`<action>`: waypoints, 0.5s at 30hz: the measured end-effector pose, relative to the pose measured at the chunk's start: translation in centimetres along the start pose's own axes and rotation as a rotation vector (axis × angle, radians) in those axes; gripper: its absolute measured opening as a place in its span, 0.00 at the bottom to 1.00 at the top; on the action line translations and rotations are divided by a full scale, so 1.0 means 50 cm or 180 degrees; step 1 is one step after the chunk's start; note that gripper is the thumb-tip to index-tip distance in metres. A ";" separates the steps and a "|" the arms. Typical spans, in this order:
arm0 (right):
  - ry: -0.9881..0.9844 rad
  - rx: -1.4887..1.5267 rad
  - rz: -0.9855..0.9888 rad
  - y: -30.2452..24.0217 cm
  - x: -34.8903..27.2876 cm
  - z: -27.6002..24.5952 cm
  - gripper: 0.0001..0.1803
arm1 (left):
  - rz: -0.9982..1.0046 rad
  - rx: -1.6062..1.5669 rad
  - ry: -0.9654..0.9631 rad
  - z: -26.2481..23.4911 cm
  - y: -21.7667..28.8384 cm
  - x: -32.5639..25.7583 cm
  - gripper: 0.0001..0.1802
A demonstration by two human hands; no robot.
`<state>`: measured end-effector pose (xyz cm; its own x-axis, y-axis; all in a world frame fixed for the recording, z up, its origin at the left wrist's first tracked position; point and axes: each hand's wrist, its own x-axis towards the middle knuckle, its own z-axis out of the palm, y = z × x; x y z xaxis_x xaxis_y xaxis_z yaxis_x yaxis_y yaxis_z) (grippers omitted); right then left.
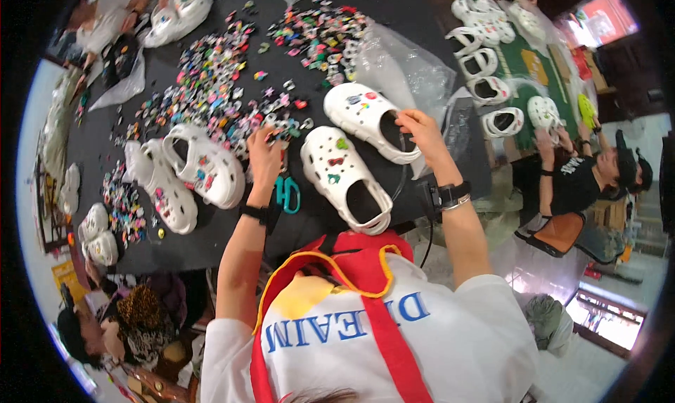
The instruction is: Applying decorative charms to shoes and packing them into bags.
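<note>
My left hand (264,157) reaches into the near edge of a heap of small colourful shoe charms (211,72). Its fingers are drawn together, and whatever they pinch is too small to make out. My right hand (424,134) grips a white clog (355,113) by the edge of its foot opening; red, dark and multicoloured charms sit on its toe. Nearer to me lies a second white clog (330,165), with green and red charms on its upper and neither hand touching it. Teal-handled scissors (288,195) lie beside my left wrist.
Another pair of charm-covered white clogs (211,171) stands left of my left hand. Clear plastic bags (401,58) spread behind the right clog. More white clogs (503,122) line a green table at the right, where a co-worker (576,171) handles one. People also sit at the left.
</note>
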<state>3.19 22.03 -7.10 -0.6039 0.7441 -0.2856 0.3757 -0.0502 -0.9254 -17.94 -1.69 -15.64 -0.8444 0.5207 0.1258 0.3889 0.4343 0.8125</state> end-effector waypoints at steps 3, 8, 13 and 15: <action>0.1143 -0.1145 -0.0902 0.088 0.066 -0.073 0.28 | -0.0286 -0.0218 -0.0335 -0.007 0.013 -0.042 0.17; 0.1810 -0.0650 -0.0968 0.221 0.192 -0.067 0.37 | -0.0266 -0.0788 -0.1077 0.020 0.062 -0.115 0.15; 0.0595 -0.1328 -0.0319 0.194 0.221 -0.100 0.19 | -0.0167 -0.0405 -0.1197 0.012 0.115 -0.142 0.14; 0.1283 -0.1567 -0.0568 0.123 0.194 -0.130 0.14 | -0.0421 -0.0679 -0.1069 -0.001 0.110 -0.144 0.13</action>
<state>4.20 33.30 -13.94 -0.4122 0.9087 0.0657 0.6296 0.3362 -0.7004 -9.74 -3.09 -12.03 -0.7012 0.6967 -0.1514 0.1704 0.3699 0.9133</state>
